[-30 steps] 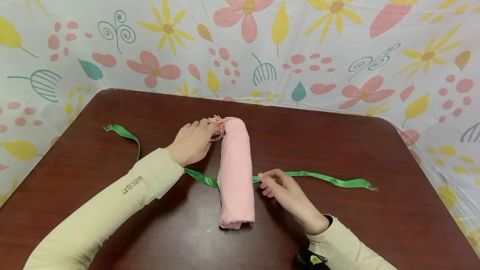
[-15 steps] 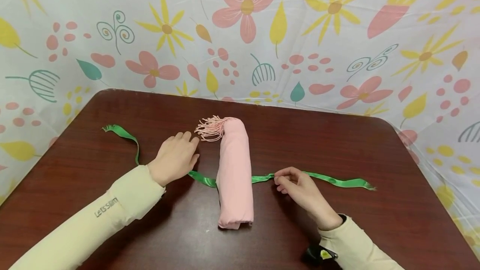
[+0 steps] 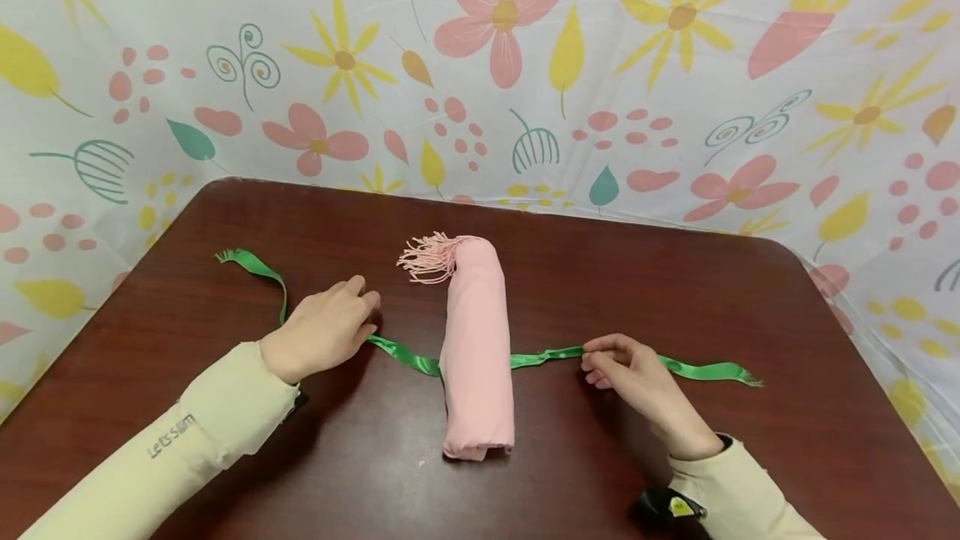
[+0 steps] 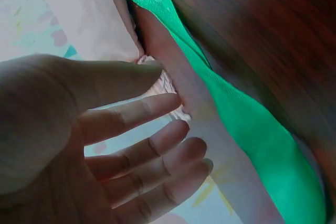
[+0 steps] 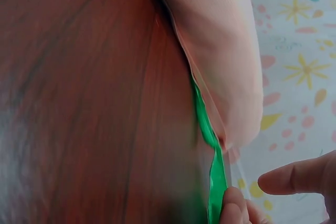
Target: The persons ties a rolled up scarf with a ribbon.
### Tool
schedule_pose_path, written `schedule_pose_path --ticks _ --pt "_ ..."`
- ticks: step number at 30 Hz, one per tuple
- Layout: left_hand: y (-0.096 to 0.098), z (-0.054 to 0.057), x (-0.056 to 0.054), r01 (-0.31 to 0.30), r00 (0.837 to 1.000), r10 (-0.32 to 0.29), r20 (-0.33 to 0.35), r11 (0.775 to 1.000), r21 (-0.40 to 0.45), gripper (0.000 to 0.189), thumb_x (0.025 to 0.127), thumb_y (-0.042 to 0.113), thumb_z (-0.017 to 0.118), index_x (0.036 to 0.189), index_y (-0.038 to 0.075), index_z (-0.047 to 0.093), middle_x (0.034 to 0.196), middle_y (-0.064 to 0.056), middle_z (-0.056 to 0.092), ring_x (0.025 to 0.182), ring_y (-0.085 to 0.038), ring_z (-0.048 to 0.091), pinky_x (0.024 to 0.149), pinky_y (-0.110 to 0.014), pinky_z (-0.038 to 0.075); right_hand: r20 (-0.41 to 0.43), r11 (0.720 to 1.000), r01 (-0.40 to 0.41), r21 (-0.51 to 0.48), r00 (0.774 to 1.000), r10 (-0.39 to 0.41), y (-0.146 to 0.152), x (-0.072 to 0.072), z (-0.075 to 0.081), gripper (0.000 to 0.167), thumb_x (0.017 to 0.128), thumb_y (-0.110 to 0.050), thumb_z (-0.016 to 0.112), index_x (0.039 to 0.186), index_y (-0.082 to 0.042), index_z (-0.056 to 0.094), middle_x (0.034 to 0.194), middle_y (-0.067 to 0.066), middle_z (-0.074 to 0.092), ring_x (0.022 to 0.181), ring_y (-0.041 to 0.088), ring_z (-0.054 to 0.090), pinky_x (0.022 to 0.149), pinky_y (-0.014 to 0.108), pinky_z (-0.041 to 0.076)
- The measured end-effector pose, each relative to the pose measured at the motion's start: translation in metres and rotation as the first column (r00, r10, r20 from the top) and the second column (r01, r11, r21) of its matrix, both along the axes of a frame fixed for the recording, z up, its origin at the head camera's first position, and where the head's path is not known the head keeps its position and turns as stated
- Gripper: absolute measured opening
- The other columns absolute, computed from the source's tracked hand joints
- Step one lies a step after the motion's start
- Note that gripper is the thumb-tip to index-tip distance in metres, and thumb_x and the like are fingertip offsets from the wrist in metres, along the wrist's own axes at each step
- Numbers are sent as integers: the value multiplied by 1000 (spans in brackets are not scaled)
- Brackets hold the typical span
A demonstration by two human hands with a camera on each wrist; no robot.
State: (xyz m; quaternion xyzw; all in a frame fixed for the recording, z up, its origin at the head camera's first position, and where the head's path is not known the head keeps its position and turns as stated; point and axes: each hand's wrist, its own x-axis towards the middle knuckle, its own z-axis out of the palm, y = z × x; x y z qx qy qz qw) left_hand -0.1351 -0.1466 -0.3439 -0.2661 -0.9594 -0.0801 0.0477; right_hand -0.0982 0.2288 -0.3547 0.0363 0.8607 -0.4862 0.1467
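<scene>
A rolled pink scarf (image 3: 477,348) with a tasselled fringe (image 3: 429,258) at its far end lies on the table, pointing away from me. Beneath it, crosswise, runs a green satin ribbon (image 3: 405,357) that shows on both sides. Left of the roll, my left hand (image 3: 322,329) hovers over the ribbon, fingers loosely bent and holding nothing; the left wrist view shows its thumb and fingers (image 4: 176,129) apart from the ribbon. To the right, my right hand (image 3: 637,377) has its fingertips at the ribbon. In the right wrist view a fingertip (image 5: 233,200) touches the ribbon while another digit stays apart.
The dark wooden table (image 3: 420,490) carries the scarf and ribbon. A white curtain (image 3: 465,65) printed with flowers rises behind the table's back edge. Frayed ribbon ends lie at the far left and at the right.
My left hand has drawn back from the fringe, moving left and nearer to me over the ribbon. My right hand has slid rightward along the ribbon. The roll lies as before.
</scene>
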Motion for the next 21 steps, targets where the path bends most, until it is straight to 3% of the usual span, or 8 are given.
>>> schedule_pose_path --ticks 8,21 --pt "-16 3 5 39 996 -42 85 999 36 17 78 10 77 83 11 61 77 0 46 64 -14 49 52 -26 42 4 1000 -3 -2 1000 3 15 -4 -2 37 98 -18 52 125 7 50 102 14 66 83 13 64 74 27 53" --pt "-19 -4 6 47 998 -50 39 997 67 22 72 -2 75 80 11 58 75 1 47 63 -16 52 50 -27 42 20 1000 -9 23 1000 8 25 -7 -3 41 99 -18 51 130 7 43 100 13 65 82 12 64 73 26 53"
